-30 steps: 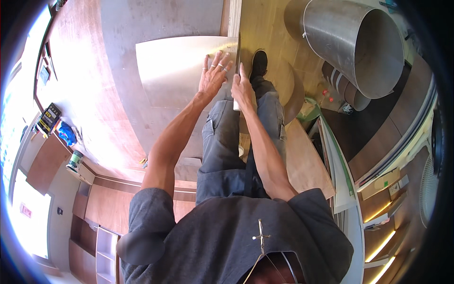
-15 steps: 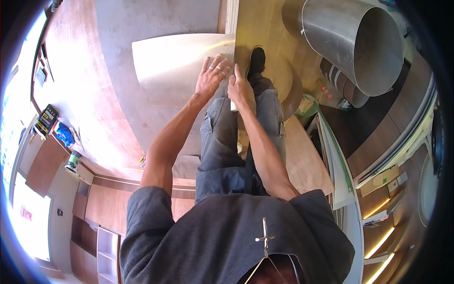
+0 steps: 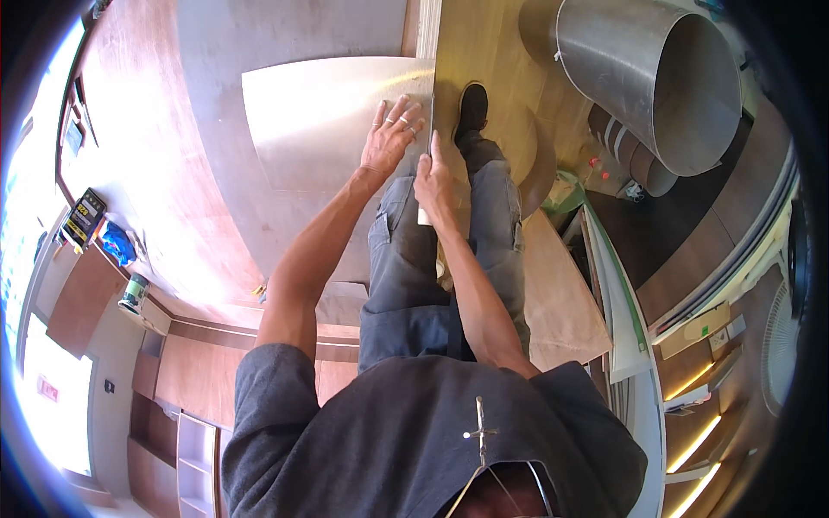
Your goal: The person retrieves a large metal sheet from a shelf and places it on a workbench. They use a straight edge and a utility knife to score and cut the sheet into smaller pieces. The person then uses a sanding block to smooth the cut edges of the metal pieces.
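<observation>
Left hand (image 3: 388,148) flat on metal sheet (image 3: 302,121), right hand (image 3: 435,186) round a tool (image 3: 423,216) at its edge

Right hand: fingers wrapped about the tool's pale handle, index finger stretched forward along it. Working end mostly hidden, beside the sheet's right edge; kind of tool could not be told. Left hand: palm down, fingers spread wide, pressed to the sheet near that same edge; rings on the fingers.

The sheet, shiny with a curved far edge, lay on a larger grey panel (image 3: 259,34), which covered part of a reddish wooden tabletop (image 3: 138,129). Its right edge sat by the table's side. Below, a dark shoe (image 3: 472,108) stood on the yellowish floor (image 3: 484,43).

Farther right: a big metal roll (image 3: 613,69), open end showing, and a green tub (image 3: 566,192). Far left: a black box (image 3: 84,216) near a blue bag (image 3: 119,243).
</observation>
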{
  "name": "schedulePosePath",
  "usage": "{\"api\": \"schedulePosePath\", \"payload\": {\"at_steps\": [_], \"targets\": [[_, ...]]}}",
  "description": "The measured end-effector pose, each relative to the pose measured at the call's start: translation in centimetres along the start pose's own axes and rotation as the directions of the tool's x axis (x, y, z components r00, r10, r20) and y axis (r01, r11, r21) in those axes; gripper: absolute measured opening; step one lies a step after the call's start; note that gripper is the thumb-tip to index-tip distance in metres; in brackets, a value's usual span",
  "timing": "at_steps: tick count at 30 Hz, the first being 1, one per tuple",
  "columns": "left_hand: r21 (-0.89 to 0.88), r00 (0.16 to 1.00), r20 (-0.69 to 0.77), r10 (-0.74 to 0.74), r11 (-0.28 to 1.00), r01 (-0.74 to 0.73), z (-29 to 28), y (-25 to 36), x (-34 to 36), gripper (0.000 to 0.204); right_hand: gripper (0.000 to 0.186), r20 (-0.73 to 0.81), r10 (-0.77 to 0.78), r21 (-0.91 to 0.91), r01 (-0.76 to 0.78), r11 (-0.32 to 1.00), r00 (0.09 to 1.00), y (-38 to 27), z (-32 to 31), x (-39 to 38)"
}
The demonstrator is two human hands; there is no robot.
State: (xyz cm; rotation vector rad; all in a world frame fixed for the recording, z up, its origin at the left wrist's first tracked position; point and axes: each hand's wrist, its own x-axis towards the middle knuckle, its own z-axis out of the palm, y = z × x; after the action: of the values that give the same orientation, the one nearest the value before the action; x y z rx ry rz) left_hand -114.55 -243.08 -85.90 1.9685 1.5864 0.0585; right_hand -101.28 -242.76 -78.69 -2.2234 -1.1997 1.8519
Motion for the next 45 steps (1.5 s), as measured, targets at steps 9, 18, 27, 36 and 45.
{"api": "schedulePosePath", "payload": {"at_steps": [9,18,27,36,45], "targets": [[-0.011,1.000,-0.027,0.004,1.000,-0.005,0.3,0.0,0.0,0.041,0.058,-0.009,-0.054,0.011,0.054,0.998,0.998,0.2,-0.1,-0.2],[0.102,0.996,0.064,0.064,0.992,-0.070,1.0,-0.4,-1.4,0.040,0.058,-0.071,-0.089,0.083,0.095,0.992,0.993,5.1,-0.9,2.9],[0.104,0.997,0.074,-0.012,0.995,0.004,1.0,1.5,-2.9,0.061,0.057,0.007,-0.036,0.111,0.035,0.993,0.999,3.6,0.6,-1.0],[0.061,0.999,0.037,-0.026,0.998,0.023,1.2,1.6,-3.2,0.057,0.059,-0.309,-0.367,-0.129,0.344,0.930,0.877,6.4,4.1,-0.5],[0.038,1.000,-0.019,-0.012,0.999,0.013,2.5,1.8,-3.9,0.063,0.060,-0.168,-0.260,0.033,0.269,0.963,0.951,6.6,3.0,3.6]]}}
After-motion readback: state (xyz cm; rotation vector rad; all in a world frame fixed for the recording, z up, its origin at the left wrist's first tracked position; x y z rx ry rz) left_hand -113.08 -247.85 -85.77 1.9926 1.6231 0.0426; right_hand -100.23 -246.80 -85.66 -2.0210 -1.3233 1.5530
